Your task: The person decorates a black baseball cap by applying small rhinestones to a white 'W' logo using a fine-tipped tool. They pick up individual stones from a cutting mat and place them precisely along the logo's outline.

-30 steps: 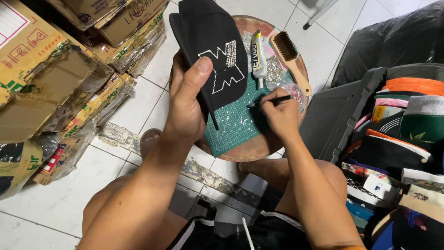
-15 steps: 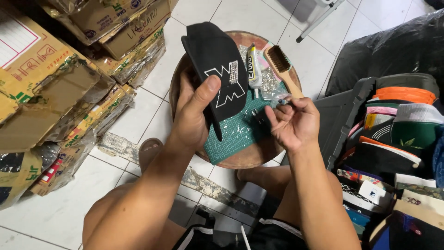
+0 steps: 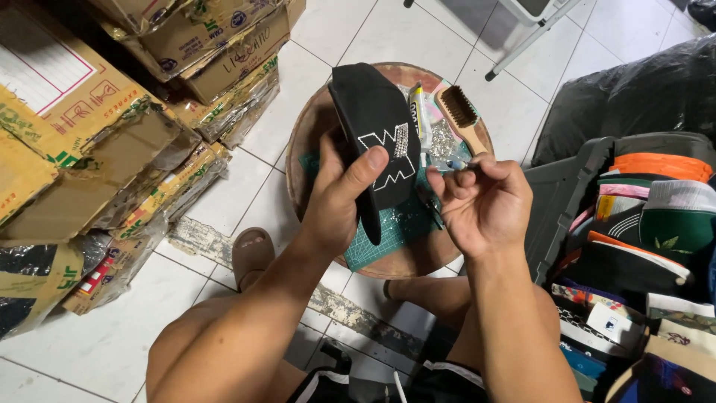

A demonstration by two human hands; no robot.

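Head camera, looking steeply down, close over hands, probably seated

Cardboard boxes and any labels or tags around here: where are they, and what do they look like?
Cardboard boxes: stacked at left on the floor, brown, crumpled, with red, green and yellow print.
Shipping label: on the top-left box, white rectangle with a red border.
Glue tube: on the round wooden table, slim, white and yellow.
Hang tag: on the caps at right, small and white.

Cap over mat, perhaps touching.
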